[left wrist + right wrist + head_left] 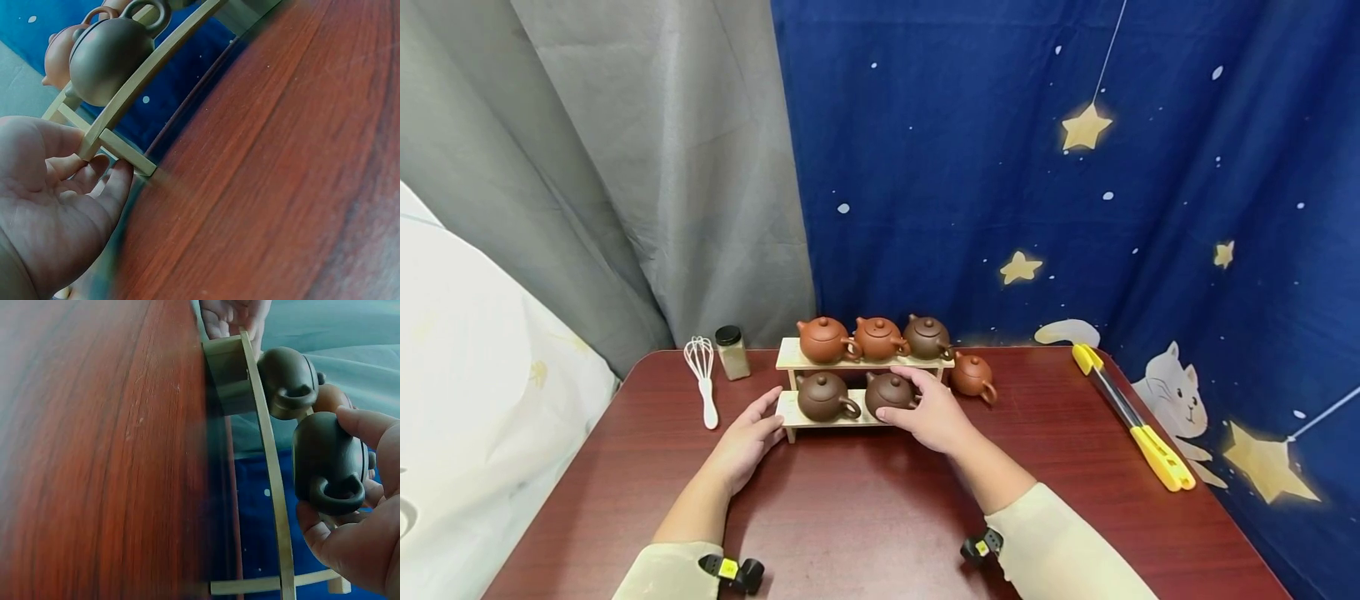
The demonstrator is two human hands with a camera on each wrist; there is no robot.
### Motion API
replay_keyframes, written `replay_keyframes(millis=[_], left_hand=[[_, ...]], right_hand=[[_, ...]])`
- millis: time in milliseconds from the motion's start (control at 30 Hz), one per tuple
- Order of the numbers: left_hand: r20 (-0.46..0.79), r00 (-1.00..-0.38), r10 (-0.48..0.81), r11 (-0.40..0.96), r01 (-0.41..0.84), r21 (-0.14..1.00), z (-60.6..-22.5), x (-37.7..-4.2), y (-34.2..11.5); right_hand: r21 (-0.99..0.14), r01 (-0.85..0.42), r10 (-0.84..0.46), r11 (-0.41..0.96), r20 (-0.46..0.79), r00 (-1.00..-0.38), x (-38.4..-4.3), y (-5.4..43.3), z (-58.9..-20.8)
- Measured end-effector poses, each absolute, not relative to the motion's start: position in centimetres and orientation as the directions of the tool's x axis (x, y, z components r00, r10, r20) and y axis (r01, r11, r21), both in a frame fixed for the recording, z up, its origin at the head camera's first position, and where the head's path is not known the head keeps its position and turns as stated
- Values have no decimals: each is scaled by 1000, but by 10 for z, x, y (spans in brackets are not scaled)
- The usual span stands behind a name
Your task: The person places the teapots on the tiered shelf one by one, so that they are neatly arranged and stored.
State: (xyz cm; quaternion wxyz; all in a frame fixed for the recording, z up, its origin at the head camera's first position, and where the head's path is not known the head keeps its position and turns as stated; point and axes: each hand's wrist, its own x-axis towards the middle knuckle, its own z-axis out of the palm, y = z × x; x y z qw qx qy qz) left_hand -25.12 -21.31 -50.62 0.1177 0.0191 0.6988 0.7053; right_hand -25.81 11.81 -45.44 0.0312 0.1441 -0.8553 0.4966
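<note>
My right hand (pixel 936 417) holds a dark brown teapot (pixel 887 397), thumb on one side and fingers on the other. In the right wrist view this teapot (pixel 328 456) shows a narrow gap to the lower board. At the left end of the two-tier wooden rack (pixel 788 412), my left hand (pixel 747 443) grips the lower board, thumb and fingertips around its corner in the left wrist view. Another dark teapot (pixel 822 398) sits on the lower tier's left part. Two reddish-brown teapots (pixel 822 342) and a dark one (pixel 927 338) line the upper tier.
One reddish-brown teapot (pixel 973 377) stands on the table right of the rack. A white whisk (pixel 704 382) and a black-lidded jar (pixel 732 353) are at the left. Yellow-tipped tongs (pixel 1131 412) lie by the right edge. Curtains (pixel 910 167) hang behind the table.
</note>
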Motion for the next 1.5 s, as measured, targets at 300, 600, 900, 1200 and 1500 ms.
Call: replay_keyframes(millis=[300,600,900,1200,1500], left_hand=[[-137,-971,197,-1,-140,990,-506,-251,-213],[-142,-970,196,0,-145,989,-507,-251,-213],[-138,-971,193,-11,-143,990,-507,-251,-213],[-134,-971,195,-12,-139,990,-507,-252,-214],[-129,-971,203,-33,-138,990,-507,-252,-213]], right_hand=[[-778,-307,-221,549,219,-950,-262,102,-453],[-772,-277,-203,572,194,-960,-263,99,-462],[-786,-300,-202,541,225,-953,-264,104,-462],[-870,-298,-190,393,241,-952,-247,126,-455],[-899,-243,-165,363,195,-967,-234,172,-459]])
